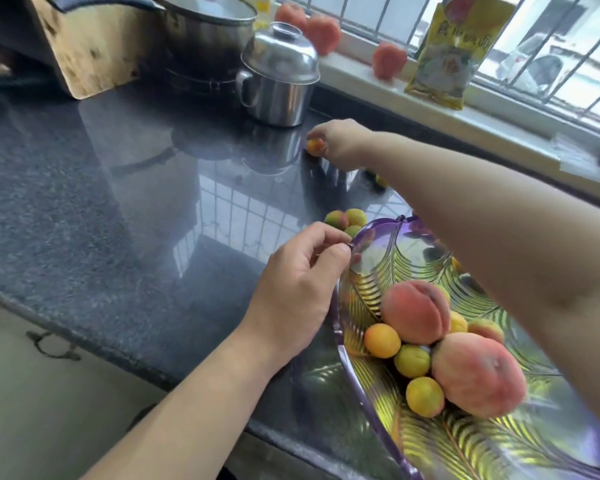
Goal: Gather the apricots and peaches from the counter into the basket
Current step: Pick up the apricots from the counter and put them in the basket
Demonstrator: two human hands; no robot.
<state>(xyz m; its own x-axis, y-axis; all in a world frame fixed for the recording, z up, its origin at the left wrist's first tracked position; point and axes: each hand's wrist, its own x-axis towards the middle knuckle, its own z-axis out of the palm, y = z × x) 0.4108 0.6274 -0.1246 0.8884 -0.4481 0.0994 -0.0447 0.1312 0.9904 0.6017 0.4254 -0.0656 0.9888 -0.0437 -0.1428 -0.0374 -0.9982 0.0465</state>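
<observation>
Right fingers (317,135) pinch apricot (315,146) beside steel pot (278,77); left fingers (329,252) seemingly grip basket (371,237) rim.

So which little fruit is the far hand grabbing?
Find the small steel pot with the domed lid at the back of the dark counter. Just in front of it, to the right, the right hand pinches one apricot. It is orange and sits alone, unlike the greenish apricots bunched by the purple basket.
</observation>
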